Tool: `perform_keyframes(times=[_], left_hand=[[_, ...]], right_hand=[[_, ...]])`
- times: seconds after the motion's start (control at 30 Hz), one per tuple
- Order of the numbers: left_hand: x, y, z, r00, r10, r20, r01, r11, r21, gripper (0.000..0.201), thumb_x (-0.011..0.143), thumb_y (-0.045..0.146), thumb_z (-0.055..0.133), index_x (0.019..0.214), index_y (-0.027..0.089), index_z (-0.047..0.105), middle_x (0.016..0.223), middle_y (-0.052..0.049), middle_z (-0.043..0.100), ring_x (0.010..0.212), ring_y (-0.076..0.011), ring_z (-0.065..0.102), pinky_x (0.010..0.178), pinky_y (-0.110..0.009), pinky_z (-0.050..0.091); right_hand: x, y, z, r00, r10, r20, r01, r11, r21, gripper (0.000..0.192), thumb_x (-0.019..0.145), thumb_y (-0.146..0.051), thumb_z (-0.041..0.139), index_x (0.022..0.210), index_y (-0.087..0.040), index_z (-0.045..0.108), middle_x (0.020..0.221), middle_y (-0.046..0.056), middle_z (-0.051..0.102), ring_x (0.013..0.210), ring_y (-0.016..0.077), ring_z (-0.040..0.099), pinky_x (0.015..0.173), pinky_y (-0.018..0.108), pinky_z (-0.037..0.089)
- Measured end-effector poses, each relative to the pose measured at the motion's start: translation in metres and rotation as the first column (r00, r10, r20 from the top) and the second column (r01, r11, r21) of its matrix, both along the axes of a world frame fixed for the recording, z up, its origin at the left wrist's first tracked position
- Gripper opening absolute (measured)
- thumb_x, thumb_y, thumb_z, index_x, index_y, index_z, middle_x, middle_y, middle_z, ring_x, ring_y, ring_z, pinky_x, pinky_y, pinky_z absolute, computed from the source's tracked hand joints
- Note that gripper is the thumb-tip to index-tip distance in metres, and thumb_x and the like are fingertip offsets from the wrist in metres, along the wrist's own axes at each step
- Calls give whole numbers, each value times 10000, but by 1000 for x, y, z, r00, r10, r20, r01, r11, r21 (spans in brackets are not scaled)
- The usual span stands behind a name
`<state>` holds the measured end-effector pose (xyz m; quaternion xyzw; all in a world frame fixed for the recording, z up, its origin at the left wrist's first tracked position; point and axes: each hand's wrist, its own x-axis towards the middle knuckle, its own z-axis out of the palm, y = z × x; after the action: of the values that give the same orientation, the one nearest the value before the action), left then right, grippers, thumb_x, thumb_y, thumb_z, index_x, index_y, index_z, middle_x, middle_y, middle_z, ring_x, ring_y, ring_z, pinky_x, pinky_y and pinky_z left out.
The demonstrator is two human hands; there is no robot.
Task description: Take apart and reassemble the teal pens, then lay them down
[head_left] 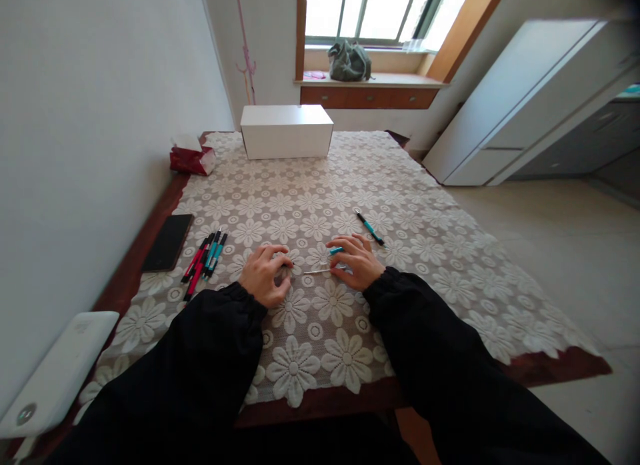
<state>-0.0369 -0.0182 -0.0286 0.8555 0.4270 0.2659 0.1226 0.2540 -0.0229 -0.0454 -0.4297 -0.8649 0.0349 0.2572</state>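
Two hands rest on the lace cloth (400, 185) near the middle of the table's near edge, both in black sleeves. Left hand (264, 274) lies palm down with its fingers curled over something small at their tips; what it is cannot be told, nor whether the fingers pinch it. Right hand (354, 260) also lies palm down, fingers bent and partly closed, with a teal cap (337, 250) showing at the fingertips and touching them. Between the hands a thin white refill (317, 272) lies flat on the cloth, its right end under the right fingers, its left end pointing at the left hand and just short of it.

One teal pen (370, 228) lies alone just beyond the right hand, slanted toward the far left. Near the table's left edge, beside the left hand, a bunch of pens (204, 260), red and teal, lie side by side. Left of them, at the bare wooden edge, a black phone (168, 242) lies flat. At the near left corner sits a white device (55, 375). Along the far edge stands a white box (287, 131), and at the far left corner a red tissue pack (191, 157)
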Motion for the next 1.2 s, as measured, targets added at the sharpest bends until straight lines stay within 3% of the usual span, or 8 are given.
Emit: perform_keyframes(times=[0.17, 0.4, 1.2], left_hand=[[0, -1, -1, 1000, -18, -22, 18, 1000, -2, 133, 770, 251, 708, 897, 237, 744, 1281, -64, 643, 1204, -311, 549, 1028, -505, 468], [-1, 2, -5, 998, -54, 13, 53, 998, 27, 69, 826, 241, 701, 788, 243, 759, 1193, -55, 688, 1144, -274, 579, 1018, -486, 485], [1, 3, -5, 999, -34, 38, 34, 999, 12, 91, 869, 258, 683, 833, 253, 766, 1161, -49, 700, 1139, -263, 585, 1029, -474, 491]], right_hand=[[0, 1, -1, 1000, 23, 3, -23, 1000, 21, 94, 899, -252, 655, 807, -243, 678, 1295, 45, 668, 1276, 276, 539, 1159, 520, 225], [-7, -3, -1, 999, 33, -6, -33, 999, 33, 79, 891, -236, 651, 820, -246, 682, 1300, 40, 661, 1294, 270, 527, 1171, 501, 227], [-12, -5, 1, 999, 51, -7, -51, 998, 37, 92, 907, -252, 646, 823, -255, 683, 1287, 34, 674, 1261, 252, 552, 1164, 509, 252]])
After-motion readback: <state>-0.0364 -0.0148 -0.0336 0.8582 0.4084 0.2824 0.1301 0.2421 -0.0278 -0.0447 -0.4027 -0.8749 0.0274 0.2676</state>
